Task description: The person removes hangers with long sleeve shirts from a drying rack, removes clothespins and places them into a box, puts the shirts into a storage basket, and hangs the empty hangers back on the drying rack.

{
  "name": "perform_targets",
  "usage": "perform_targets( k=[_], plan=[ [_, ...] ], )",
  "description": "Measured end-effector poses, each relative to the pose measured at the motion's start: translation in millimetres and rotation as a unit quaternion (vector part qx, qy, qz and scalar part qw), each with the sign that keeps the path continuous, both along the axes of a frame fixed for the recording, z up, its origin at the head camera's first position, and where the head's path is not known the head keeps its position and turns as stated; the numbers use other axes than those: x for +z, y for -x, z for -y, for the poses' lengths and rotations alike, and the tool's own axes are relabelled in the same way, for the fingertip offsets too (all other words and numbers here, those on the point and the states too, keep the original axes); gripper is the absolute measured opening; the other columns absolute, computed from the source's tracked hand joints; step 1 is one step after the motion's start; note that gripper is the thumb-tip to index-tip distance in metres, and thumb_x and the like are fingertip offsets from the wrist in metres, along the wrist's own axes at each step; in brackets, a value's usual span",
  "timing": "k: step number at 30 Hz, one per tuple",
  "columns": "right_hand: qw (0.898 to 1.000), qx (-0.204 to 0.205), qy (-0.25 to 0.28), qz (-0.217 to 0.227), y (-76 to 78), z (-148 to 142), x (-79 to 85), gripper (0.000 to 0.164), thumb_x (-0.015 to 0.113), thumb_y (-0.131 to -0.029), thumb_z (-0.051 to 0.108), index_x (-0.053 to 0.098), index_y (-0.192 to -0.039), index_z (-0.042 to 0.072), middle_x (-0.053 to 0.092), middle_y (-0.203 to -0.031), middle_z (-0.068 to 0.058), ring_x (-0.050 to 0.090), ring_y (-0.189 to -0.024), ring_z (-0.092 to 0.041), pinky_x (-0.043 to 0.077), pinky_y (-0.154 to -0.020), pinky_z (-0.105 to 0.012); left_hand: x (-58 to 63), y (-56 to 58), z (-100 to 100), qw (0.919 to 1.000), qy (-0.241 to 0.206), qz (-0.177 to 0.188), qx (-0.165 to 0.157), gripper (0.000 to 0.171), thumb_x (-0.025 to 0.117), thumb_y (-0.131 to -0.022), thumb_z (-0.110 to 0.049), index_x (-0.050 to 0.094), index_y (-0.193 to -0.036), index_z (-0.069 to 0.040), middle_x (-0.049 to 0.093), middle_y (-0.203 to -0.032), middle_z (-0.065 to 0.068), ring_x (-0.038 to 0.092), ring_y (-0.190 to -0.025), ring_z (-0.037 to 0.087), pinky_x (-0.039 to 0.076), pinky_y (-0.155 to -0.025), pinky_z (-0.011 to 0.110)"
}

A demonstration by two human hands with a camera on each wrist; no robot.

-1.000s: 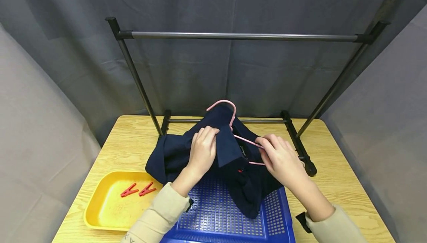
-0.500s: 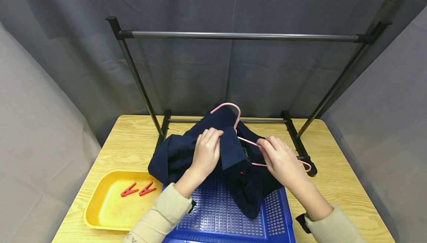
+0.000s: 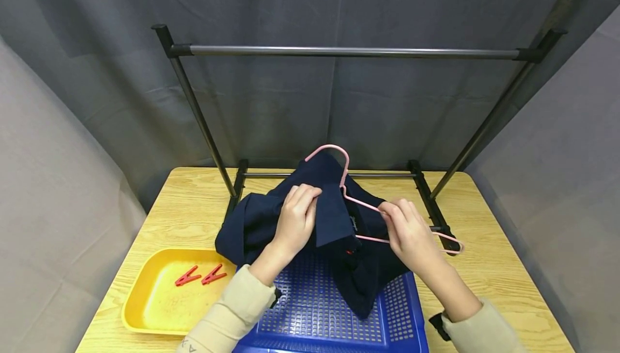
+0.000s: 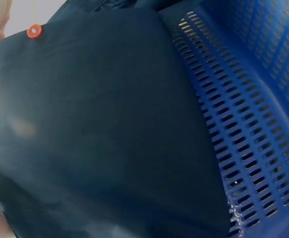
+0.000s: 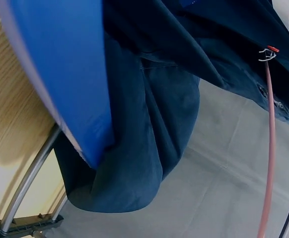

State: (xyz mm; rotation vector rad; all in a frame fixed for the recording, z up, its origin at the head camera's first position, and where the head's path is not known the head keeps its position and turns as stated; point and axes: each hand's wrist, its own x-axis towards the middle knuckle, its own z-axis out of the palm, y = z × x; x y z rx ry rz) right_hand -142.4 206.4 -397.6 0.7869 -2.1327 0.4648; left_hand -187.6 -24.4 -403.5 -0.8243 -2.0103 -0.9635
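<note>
At the blue basket's [image 3: 417,310] far end, left hand [image 3: 296,218] pinches the navy shirt [image 3: 334,221] — probably holding its neck open — right hand [image 3: 409,229] pinches the pink hanger [image 3: 362,204], likely to steer.

And at seven o'clock, the left sleeve [image 3: 227,310] showed what looked like an "A"! At five, the navy garment's [image 3: 333,218] label [image 3: 354,224] bore lettering too small to read.
</note>
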Motion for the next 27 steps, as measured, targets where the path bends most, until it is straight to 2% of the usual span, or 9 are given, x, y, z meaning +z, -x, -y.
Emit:
perform_targets(
  k=[5, 9, 19, 27],
  plan=[
    [1.0, 0.007, 0.014, -0.027, 0.0, -1.9, 0.5, 0.03, 0.036, -0.099, 0.019, 0.056, -0.094, -0.002, 0.051, -0.082, -0.012, 0.046, -0.067, -0.023, 0.037, -0.058, -0.03, -1.5, 3.6, 4.6, 0.9992, -0.032, -0.012, -0.019, 0.008, 0.056, -0.085, 0.004, 0.063, -0.089, 0.001, 0.06, -0.083, 0.009, 0.052, -0.078, 0.022, 0.043, -0.073, 0.03],
    [0.998, 0.003, 0.032, -0.049, 0.2, -7.0, 1.9, 0.028, 0.039, -0.098, 0.018, 0.057, -0.094, -0.003, 0.053, -0.082, -0.014, 0.048, -0.067, -0.026, 0.038, -0.058, -0.032, -0.6, 8.7, 10.5, 0.9974, -0.066, -0.019, -0.019, 0.003, 0.061, -0.083, 0.001, 0.062, -0.086, 0.0, 0.059, -0.08, 0.009, 0.054, -0.076, 0.022, 0.042, -0.072, 0.032],
    [0.996, 0.007, 0.051, -0.067, 0.5, -22.0, 5.7, 0.027, 0.04, -0.098, 0.015, 0.056, -0.094, -0.006, 0.053, -0.081, -0.017, 0.049, -0.07, -0.029, 0.038, -0.063, -0.029, 2.4, 16.4, 26.2, 0.9952, -0.091, -0.037, 0.005, 0.006, 0.065, -0.078, 0.004, 0.062, -0.082, 0.002, 0.058, -0.078, 0.011, 0.054, -0.075, 0.025, 0.042, -0.072, 0.033],
    [0.994, 0.004, 0.07, -0.082, 0.6, -30.3, 7.4, 0.029, 0.041, -0.098, 0.017, 0.055, -0.093, -0.008, 0.053, -0.082, -0.019, 0.047, -0.069, -0.029, 0.036, -0.062, -0.028, 2.3, 22.1, 43.0, 0.9916, -0.116, -0.025, 0.05, 0.004, 0.063, -0.081, 0.004, 0.062, -0.084, 0.002, 0.058, -0.076, 0.012, 0.052, -0.074, 0.026, 0.041, -0.069, 0.033]
  ],
)
